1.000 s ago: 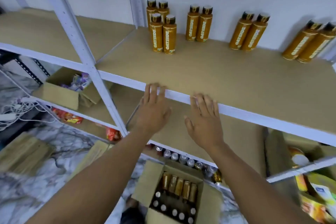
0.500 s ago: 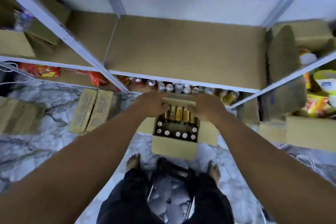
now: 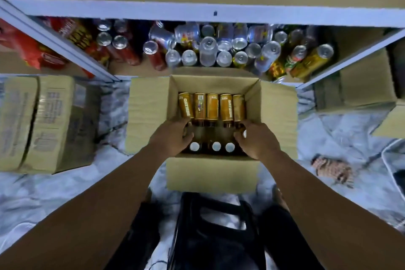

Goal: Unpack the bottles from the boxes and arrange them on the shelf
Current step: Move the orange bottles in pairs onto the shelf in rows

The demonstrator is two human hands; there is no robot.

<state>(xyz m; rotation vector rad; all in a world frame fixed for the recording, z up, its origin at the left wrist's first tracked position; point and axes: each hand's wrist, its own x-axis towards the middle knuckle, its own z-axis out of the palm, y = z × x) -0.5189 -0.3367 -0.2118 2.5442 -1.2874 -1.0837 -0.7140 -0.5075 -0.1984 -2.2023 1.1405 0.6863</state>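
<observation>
Gripping blurred-label bottles (image 3: 211, 108), left hand (image 3: 173, 138), right hand (image 3: 255, 141)

drink cans (image 3: 207, 50), red snack pkts (image 3: 26, 48)

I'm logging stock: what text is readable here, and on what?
"OATSIDE": vertical, on the leftmost of the bottles in the open box; blurred, just legible.
Labels of the other bottles: too blurred to read.
Print on the closed carton at left: too blurred.
Lettering on the red packets: too blurred.
Labels on the cans: unreadable.
</observation>
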